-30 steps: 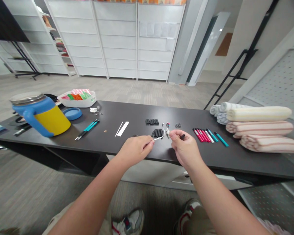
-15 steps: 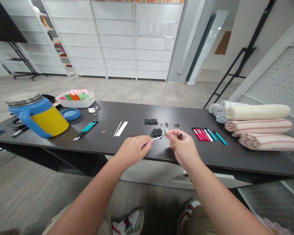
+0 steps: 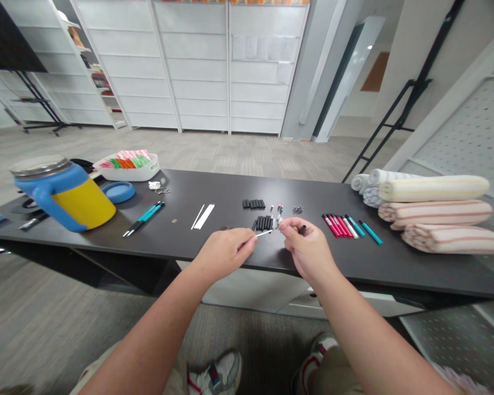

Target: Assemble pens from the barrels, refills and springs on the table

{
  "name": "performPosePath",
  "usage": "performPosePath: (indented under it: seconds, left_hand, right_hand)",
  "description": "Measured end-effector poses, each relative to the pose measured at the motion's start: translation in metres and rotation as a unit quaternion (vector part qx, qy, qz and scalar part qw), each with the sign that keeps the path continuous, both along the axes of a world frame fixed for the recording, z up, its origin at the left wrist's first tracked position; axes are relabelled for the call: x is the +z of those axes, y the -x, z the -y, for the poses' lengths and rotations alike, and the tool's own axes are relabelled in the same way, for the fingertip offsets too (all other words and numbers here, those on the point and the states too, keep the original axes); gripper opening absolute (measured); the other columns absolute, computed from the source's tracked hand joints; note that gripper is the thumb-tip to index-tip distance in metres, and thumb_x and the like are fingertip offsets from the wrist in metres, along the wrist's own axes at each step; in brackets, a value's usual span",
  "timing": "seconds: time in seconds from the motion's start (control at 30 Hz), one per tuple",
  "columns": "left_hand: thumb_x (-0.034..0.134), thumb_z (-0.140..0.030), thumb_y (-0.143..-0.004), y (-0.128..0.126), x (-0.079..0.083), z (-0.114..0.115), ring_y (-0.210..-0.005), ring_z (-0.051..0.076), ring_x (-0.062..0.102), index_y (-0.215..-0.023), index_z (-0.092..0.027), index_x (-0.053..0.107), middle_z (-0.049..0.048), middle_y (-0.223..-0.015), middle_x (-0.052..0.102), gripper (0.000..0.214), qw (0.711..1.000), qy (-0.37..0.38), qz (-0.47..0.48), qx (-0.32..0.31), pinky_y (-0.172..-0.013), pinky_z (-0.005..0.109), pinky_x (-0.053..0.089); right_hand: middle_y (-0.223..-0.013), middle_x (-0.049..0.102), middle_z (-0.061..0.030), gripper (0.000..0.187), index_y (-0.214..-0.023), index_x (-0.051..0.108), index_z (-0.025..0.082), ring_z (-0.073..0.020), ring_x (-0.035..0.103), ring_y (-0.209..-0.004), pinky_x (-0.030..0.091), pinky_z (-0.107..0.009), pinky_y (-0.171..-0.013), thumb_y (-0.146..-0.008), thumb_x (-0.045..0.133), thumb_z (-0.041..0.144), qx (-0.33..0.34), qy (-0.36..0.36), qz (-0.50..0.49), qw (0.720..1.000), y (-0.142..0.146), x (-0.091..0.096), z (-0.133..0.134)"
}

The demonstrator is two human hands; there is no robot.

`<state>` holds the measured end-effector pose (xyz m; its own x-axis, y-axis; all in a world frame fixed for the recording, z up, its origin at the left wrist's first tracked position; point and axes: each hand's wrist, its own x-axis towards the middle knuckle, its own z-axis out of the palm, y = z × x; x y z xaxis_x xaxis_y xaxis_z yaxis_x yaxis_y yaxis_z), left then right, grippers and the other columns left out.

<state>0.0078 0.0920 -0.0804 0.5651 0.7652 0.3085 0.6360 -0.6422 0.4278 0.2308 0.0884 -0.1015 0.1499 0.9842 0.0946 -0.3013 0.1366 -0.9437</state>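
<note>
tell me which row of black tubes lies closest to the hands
The front row of black tubes, right by the white rod in the left hand; the other row lies farther back.

Both forearms bare, reaching forward from lower frame, converging. Left hand (image 3: 226,253) knuckles up, thumb and forefinger pinched tight, tips aimed right toward other hand. Right hand (image 3: 308,249) just right of that pinch, fingers curled in, thumb and forefinger tips pressed together. Hands close, skin not touching.
</note>
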Motion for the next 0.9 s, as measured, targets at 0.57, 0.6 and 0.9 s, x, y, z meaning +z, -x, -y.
performPosePath:
  seconds: [0.57,0.6,0.9]
  left_hand:
    - [0.042,-0.035,-0.11,0.0012,-0.0007,-0.0008,-0.081,0.018,0.066,-0.097,-0.023,0.066,0.001,-0.089,0.071,0.03,1.0,0.011,0.014,-0.007,-0.071,0.027,0.041]
    - [0.042,-0.035,-0.11,0.0014,-0.0007,-0.0008,-0.081,0.018,0.066,-0.098,-0.023,0.066,0.0012,-0.09,0.071,0.03,1.0,0.011,0.015,-0.007,-0.072,0.027,0.041]
    - [0.041,-0.037,-0.11,0.0019,-0.0005,-0.0012,-0.084,0.019,0.067,-0.101,-0.023,0.068,0.0026,-0.091,0.071,0.032,0.999,0.014,0.025,-0.016,-0.074,0.028,0.043]
  right_hand:
    - [-0.062,0.038,0.0072,0.037,-0.086,0.075,0.017,-0.0076,0.024,-0.054,0.012,-0.028,-0.052,-0.073,0.092,0.048,0.025,-0.001,0.059,0.998,0.0001,0.0001,0.0002]
    - [-0.062,0.038,0.0072,0.037,-0.086,0.075,0.017,-0.0076,0.024,-0.054,0.013,-0.028,-0.052,-0.073,0.092,0.048,0.029,0.0,0.06,0.998,-0.0001,0.0003,0.0]
    - [-0.062,0.039,0.0072,0.036,-0.085,0.076,0.019,-0.0083,0.026,-0.055,0.016,-0.027,-0.052,-0.071,0.092,0.048,0.047,0.003,0.072,0.996,0.0004,0.0029,0.0009]
